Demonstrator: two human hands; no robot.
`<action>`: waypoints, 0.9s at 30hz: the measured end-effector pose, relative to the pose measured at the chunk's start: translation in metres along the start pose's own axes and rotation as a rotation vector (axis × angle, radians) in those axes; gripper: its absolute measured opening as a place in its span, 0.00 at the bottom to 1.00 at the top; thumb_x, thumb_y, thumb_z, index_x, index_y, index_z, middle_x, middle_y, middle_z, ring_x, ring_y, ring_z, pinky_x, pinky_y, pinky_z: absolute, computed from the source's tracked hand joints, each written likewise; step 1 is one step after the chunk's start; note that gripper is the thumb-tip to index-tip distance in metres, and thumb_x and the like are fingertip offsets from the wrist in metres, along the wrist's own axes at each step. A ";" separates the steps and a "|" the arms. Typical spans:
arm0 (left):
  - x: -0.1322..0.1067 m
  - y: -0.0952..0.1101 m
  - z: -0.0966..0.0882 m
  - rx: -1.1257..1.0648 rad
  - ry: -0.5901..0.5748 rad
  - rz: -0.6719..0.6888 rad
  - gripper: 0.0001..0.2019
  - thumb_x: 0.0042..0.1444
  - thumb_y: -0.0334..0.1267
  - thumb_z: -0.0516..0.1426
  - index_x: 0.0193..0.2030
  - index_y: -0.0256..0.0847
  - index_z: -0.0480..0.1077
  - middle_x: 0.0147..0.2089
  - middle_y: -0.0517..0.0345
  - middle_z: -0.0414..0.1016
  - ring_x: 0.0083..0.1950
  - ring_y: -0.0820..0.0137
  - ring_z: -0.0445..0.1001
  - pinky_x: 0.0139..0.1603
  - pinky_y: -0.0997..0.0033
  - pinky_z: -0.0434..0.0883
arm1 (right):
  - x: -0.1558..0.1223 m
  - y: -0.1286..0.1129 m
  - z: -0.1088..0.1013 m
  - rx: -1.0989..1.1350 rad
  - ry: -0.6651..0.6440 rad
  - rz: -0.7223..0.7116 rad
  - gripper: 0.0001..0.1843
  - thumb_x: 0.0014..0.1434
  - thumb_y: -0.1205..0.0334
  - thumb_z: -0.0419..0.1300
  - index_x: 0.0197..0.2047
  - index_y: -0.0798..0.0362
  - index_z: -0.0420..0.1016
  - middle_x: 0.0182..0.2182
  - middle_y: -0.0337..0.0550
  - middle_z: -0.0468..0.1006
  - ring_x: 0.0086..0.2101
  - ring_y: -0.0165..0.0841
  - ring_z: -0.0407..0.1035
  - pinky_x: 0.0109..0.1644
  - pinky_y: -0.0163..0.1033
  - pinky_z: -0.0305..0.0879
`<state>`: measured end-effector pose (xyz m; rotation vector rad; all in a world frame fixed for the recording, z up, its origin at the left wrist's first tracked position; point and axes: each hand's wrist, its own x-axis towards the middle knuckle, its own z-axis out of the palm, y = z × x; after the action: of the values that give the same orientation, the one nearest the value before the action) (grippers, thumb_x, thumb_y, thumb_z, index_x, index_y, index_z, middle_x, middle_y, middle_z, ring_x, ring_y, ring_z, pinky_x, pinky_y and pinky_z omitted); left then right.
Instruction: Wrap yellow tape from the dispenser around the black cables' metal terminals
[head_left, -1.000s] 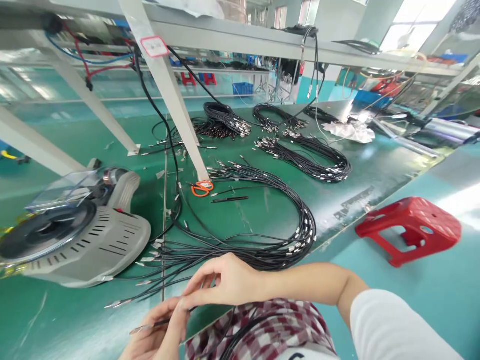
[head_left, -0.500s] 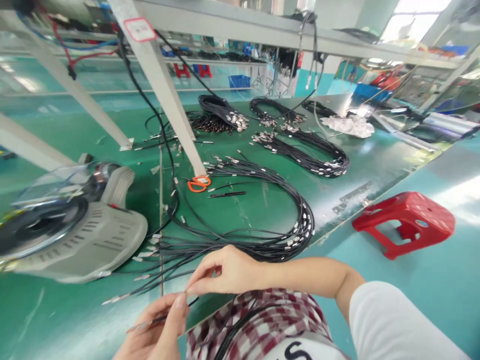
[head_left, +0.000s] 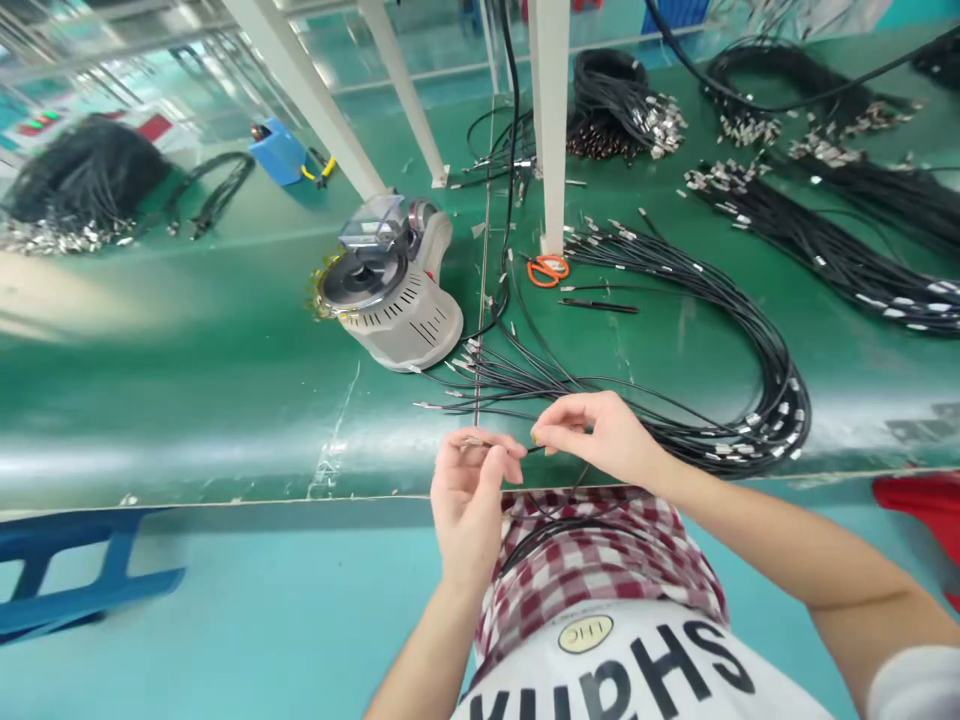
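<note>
A thin black cable (head_left: 535, 449) runs between my two hands above the bench's front edge. My left hand (head_left: 474, 490) is closed on it, and a metallic end lies along its fingers. The thumb and fingertips of my right hand (head_left: 596, 432) pinch at the cable, where a small yellowish bit shows; what it is I cannot make out. More black cable (head_left: 570, 525) lies across my checked lap. Just beyond my hands is a curved bundle of black cables (head_left: 757, 345) with white tags and metal ends.
A grey tape dispenser (head_left: 405, 310) stands left of the bundle. Orange-handled scissors (head_left: 548, 270) and a black pen (head_left: 598, 306) lie by a white post (head_left: 553, 150). More cable bundles (head_left: 840, 240) lie right. Below the bench are a blue stool (head_left: 97, 575) and a red stool (head_left: 919, 510).
My view has swung left and down, bringing the left bench and blue stool into sight. Both hands remain close together at the cable, with a slightly wider gap between their fingertips.
</note>
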<state>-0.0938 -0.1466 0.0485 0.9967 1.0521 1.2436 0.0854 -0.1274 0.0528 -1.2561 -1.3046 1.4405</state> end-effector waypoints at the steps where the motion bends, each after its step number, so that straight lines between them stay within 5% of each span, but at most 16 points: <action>1: -0.001 0.000 0.000 -0.026 -0.011 0.001 0.09 0.62 0.37 0.61 0.44 0.41 0.65 0.36 0.57 0.79 0.29 0.76 0.73 0.35 0.74 0.71 | 0.000 -0.001 -0.002 0.048 -0.017 0.038 0.12 0.57 0.52 0.67 0.35 0.54 0.81 0.29 0.41 0.82 0.30 0.30 0.75 0.38 0.36 0.71; 8: -0.014 0.003 0.006 0.051 -0.129 -0.104 0.24 0.63 0.37 0.60 0.63 0.44 0.59 0.31 0.61 0.79 0.21 0.75 0.74 0.27 0.74 0.74 | 0.000 -0.013 -0.008 0.103 -0.125 0.102 0.12 0.51 0.56 0.72 0.34 0.55 0.81 0.29 0.40 0.82 0.30 0.29 0.74 0.38 0.35 0.71; 27: -0.021 0.001 0.004 0.215 -0.149 -0.057 0.25 0.62 0.37 0.61 0.65 0.46 0.64 0.30 0.62 0.79 0.22 0.76 0.74 0.27 0.75 0.76 | 0.000 -0.022 -0.003 -0.059 -0.101 -0.024 0.05 0.51 0.65 0.71 0.32 0.56 0.81 0.28 0.38 0.80 0.28 0.26 0.71 0.33 0.31 0.66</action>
<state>-0.0909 -0.1673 0.0521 1.1964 1.1048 1.0077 0.0869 -0.1237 0.0743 -1.2150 -1.4342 1.4742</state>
